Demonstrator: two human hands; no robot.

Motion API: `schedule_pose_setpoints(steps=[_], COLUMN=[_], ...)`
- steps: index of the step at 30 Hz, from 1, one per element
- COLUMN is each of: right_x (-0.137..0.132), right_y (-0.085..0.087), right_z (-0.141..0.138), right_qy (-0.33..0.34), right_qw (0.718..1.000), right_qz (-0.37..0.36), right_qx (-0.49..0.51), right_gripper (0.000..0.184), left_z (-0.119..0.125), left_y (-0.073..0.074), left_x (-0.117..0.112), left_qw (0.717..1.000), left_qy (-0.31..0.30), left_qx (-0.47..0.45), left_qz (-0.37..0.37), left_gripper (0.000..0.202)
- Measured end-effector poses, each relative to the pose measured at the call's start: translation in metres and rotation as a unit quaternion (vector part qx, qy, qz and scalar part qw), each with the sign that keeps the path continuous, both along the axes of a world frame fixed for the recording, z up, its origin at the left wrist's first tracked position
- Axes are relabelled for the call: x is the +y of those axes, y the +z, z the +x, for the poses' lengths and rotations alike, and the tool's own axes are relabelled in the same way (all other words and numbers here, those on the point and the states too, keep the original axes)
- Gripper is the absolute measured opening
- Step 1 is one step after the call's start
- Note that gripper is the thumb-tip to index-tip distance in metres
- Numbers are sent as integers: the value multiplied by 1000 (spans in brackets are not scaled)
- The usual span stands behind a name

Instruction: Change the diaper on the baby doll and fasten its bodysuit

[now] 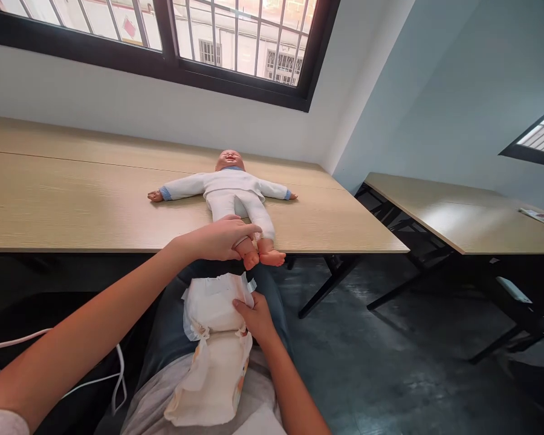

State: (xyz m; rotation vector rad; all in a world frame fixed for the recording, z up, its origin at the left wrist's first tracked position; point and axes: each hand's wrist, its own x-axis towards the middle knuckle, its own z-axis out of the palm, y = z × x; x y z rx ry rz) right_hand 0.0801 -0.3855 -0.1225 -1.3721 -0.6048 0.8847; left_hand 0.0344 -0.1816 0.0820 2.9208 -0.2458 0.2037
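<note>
In the head view, a baby doll (229,190) in white clothes is lying on its back on the wooden table (72,205), arms spread, its bare feet sticking out over the near edge. The left hand (217,238) is reaching to the doll's lower legs, its fingers (245,228) curling closed around the shin just above the foot on the viewer's left, the thumb hiding beneath. Below the doll's feet, a white diaper (213,347) is lying open along the person's lap. The right hand (256,317) is resting at the diaper's edge on the viewer's right, fingers pressing flat and close together on its upper part, near the tape tab
</note>
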Motion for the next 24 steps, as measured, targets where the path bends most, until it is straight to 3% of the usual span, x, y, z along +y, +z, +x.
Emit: schedule_pose_setpoints(steps=[8,13,18,24], right_x=[2,1,0,-2], right_y=[-5,-4,-4,-3], right_z=[1,2,3,5], right_qy=[-9,-7,-6,-2], right_qw=[1000,1000,1000,1000], right_qz=[-4,-9,-9,-8], right_qx=[6,9,14,-10], right_gripper=[35,35,35,32], left_z=[0,2,12,29], left_y=[6,12,3,-10], left_x=[1,-3,-10,-25], left_qw=[999,999,996,986], left_qy=[31,25,-13,33], left_qx=[33,43,29,48], left_qz=[-26,7,79,155], left_gripper=[68,79,86,97])
